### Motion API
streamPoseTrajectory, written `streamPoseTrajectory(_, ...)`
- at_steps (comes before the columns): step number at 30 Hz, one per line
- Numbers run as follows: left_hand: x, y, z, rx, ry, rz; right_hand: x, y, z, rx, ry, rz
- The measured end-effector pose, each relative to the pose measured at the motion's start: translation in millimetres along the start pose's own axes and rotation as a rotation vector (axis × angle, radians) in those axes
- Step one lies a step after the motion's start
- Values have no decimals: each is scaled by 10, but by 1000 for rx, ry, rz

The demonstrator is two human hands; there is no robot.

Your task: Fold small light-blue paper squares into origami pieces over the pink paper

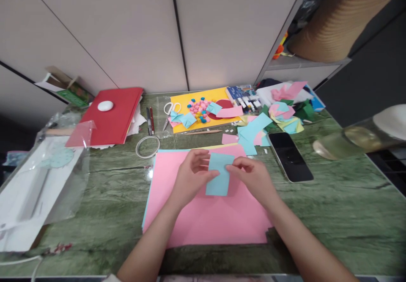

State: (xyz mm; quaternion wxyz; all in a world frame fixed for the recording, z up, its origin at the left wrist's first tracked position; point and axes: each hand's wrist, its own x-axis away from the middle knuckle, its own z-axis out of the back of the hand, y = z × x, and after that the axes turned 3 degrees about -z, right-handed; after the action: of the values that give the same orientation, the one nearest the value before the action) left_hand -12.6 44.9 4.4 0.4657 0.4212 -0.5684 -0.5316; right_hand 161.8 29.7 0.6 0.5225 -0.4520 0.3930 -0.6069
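Note:
A small light-blue paper rectangle [218, 180] is held upright between my two hands, above a stack of large sheets with a pink one [203, 227] on top. My left hand [193, 176] grips the paper's left side, its thumb across the near face and its fingers behind. At the right edge, my right hand [252, 176] pinches the same paper between thumb and fingertips. Just beyond the stack lie light-blue paper pieces [250, 134] and a small pink piece [229, 138].
Behind are a yellow sheet [187, 100] with small coloured balls, white scissors [172, 108] and a tape roll [147, 147]. To the right are a phone [290, 157] and a clear bottle [352, 140]. A red folder [111, 125] and plastic sleeve [69, 184] lie left.

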Motion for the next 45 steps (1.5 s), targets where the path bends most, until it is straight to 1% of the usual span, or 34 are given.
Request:
streamPoseTrajectory(2,14,-27,-51,74,27,35,1,2,2,-51,-35,-18)
streamPoseTrajectory(5,41,-38,-95,78,55,16,6,24,10,-165,-39,-55)
streamPoseTrajectory(9,64,-11,-94,-33,-5,-20,11,60,14,-297,-22,-105)
streamPoseTrajectory(13,68,-10,-82,-135,-42,-32,16,77,-7,-385,-15,-99)
streamPoseTrajectory(20,83,-4,-90,-137,-115,-17,22,81,9,-488,-14,-79)
streamPoseTrajectory(22,87,-1,-104,-139,-132,-20,23,92,11,-515,14,-64)
streamPoseTrajectory(25,93,-4,-136,-120,-155,-14,31,104,-15,-503,73,-30)
streamPoseTrajectory(29,107,0,-173,-72,-190,17,39,83,-52,-380,153,23)
streamPoseTrajectory(32,116,20,-172,-57,-218,33,29,52,-45,-323,144,38)
streamPoseTrajectory(36,125,42,-154,-70,-234,24,19,34,-23,-332,98,43)
streamPoseTrajectory(41,138,40,-163,-73,-263,2,48,48,-54,-349,164,10)
streamPoseTrajectory(45,148,35,-174,-43,-287,-7,59,72,-82,-402,185,-17)
